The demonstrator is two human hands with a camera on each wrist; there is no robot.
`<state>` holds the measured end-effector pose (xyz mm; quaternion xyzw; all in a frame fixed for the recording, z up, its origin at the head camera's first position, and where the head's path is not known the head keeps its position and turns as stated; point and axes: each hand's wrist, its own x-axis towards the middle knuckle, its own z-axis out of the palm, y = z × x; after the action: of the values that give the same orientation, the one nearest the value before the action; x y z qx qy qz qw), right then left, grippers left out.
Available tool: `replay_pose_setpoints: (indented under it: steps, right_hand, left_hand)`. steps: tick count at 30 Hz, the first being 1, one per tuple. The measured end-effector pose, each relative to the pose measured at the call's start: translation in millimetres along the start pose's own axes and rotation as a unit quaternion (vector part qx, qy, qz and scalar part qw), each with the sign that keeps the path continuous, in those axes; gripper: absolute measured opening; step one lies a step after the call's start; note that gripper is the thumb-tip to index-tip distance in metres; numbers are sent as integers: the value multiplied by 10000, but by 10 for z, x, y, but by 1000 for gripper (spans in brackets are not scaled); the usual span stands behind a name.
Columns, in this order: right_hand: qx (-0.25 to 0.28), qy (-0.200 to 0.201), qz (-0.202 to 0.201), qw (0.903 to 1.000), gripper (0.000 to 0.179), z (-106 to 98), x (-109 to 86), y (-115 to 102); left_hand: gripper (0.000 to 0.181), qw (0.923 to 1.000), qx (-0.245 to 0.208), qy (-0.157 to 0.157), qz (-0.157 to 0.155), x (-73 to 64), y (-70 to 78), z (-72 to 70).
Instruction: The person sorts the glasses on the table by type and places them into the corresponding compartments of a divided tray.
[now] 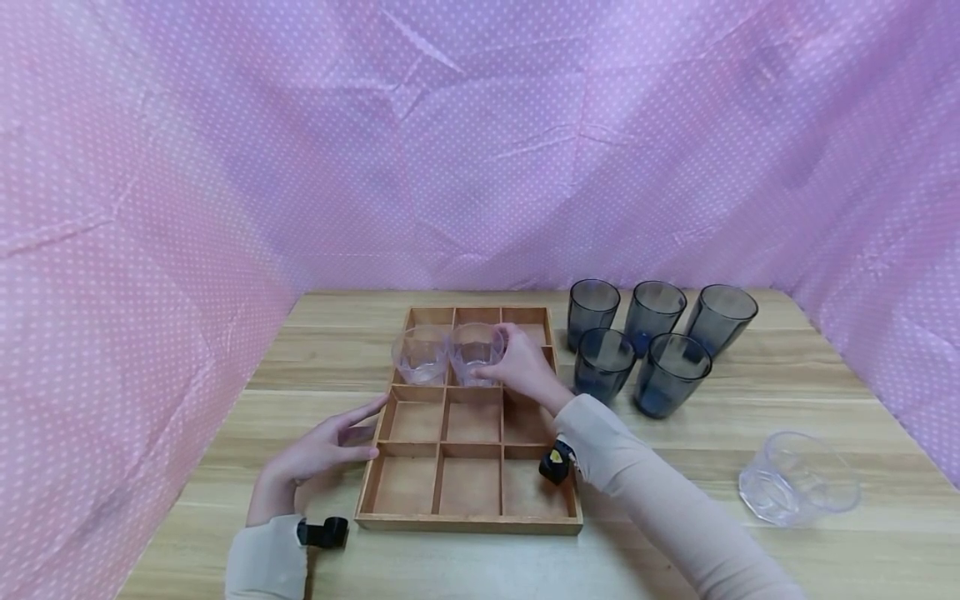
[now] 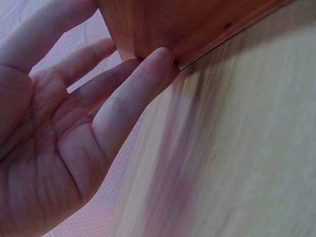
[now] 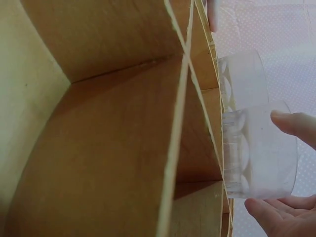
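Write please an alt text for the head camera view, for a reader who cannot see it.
A right hand grips a clear cup in a wooden compartment tray, beside a second clear cup. The left hand touches the tray's left side; five dark glasses stand to the right.

The clear faceted glass (image 1: pixel 476 353) held in the right hand's (image 1: pixel 523 367) fingers stands upright, mouth up, in the middle compartment of the second row from the far end of the wooden divider tray (image 1: pixel 468 523); its lower half shows a band of cut facets and its upper wall is smooth. Just beyond the grip, on the side away from the thumb, a second clear glass (image 1: pixel 420 353) of the same kind stands upright in the neighbouring compartment, the two almost touching. The tray is light brown wood, split into square cells, lying flat, its near-left wall touched by the left hand's (image 1: pixel 318 454) straight fingers.
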<state>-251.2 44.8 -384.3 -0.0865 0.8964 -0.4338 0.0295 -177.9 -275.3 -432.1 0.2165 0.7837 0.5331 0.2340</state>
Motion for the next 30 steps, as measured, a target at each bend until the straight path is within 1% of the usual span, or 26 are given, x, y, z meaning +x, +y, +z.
replay_pose_setpoints:
  steps: [8,15,18,21,25,30]
  right_hand:
    - [-195,-24,71,9998,79,29,7,23]
    - [-210,-28,134,9997,78,33,-2,-3]
    - [-215,-33,170,9996,80,31,-12,-16]
    - [-278,-40,115,9995,81,31,-10,-26]
    - [-334,-154,53,9993,81,39,3,-32]
    - [-398,-264,64,9988,82,44,14,-32]
  left_hand:
    - [80,10000,47,-5,-39,-2,4,1]
    - [79,10000,55,-24,78,0,-4,-9]
    - [79,10000,34,-29,73,1,-10,-5]
    - [79,10000,34,-24,91,5,-15,-1]
    - [79,9999,66,-33,145,11,-14,3]
    - [79,9999,63,-37,133,15,-7,8]
